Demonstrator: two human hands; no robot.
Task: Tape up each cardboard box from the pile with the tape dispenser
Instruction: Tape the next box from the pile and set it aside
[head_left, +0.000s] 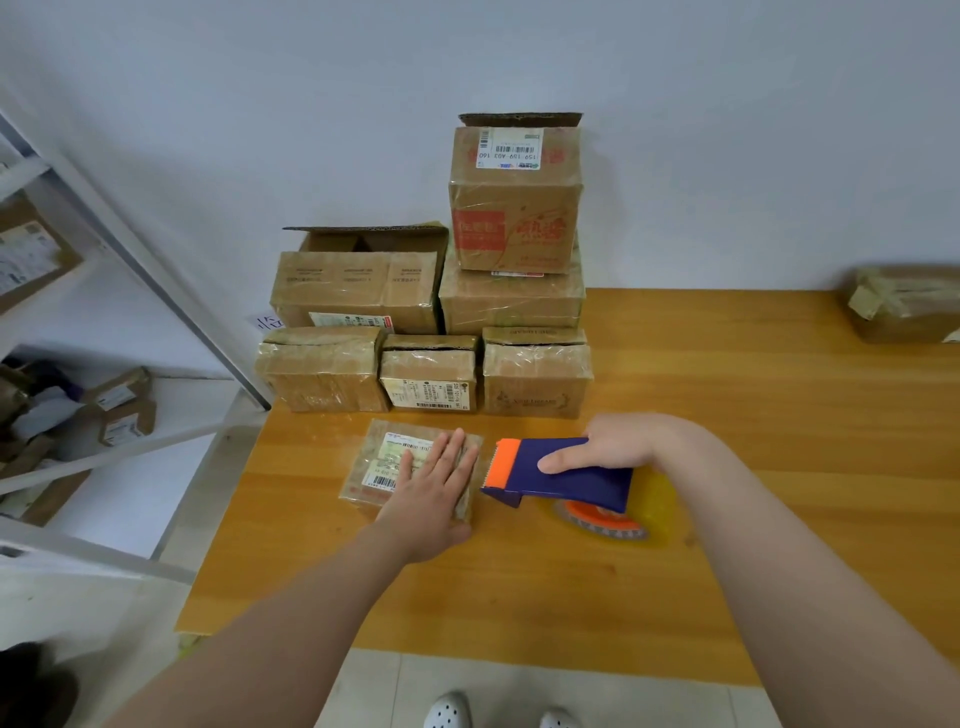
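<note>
A small flat cardboard box (384, 462) with a white label lies on the wooden table (727, 415), in front of the pile. My left hand (434, 483) rests flat on its right half, fingers spread. My right hand (618, 449) grips the blue and orange tape dispenser (561, 473), whose toothed orange blade sits just right of the box's edge. Its yellowish tape roll (623, 514) hangs below the handle. The pile of cardboard boxes (431, 332) stands against the wall behind, several of them stacked, two with open top flaps.
One more taped box (904, 304) sits at the table's far right edge. A white metal shelf rack (119, 322) holding parcels stands to the left. The table's near edge runs above my white shoes (449, 709) on the tiled floor.
</note>
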